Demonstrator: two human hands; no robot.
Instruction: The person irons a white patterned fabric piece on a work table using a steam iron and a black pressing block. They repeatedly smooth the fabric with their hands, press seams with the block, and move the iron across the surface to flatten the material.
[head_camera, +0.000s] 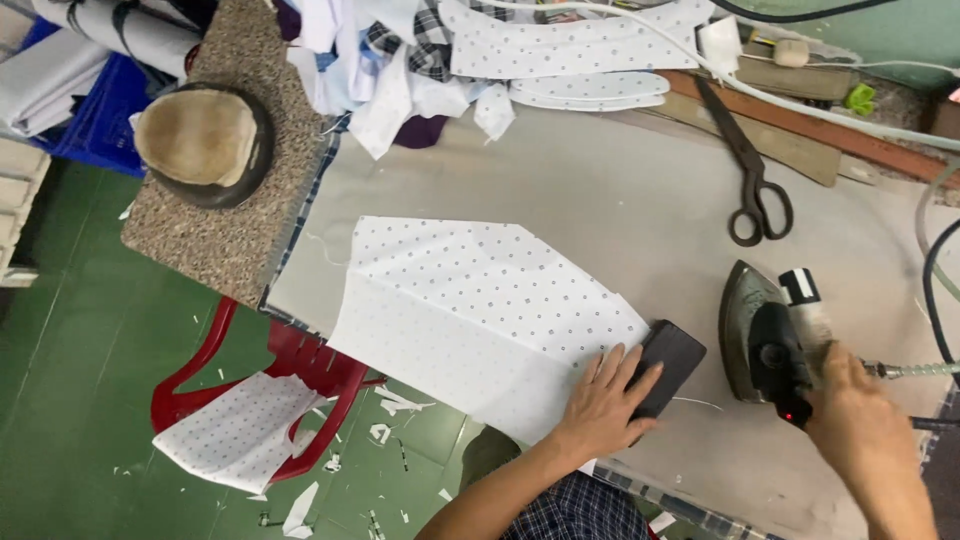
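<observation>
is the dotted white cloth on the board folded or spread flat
Folded. The dotted white cloth shows a crease line along its length and layered edges, with the left hand pressing its right end beside a dark block.

Left hand (605, 400) palm down, fingers (628, 368) spread and pressed flat, bare forearm angling up from the lower edge, right hand (855, 415) curled closed in a grip (knuckles toward the camera), wrist and forearm reaching in from the lower right
</observation>
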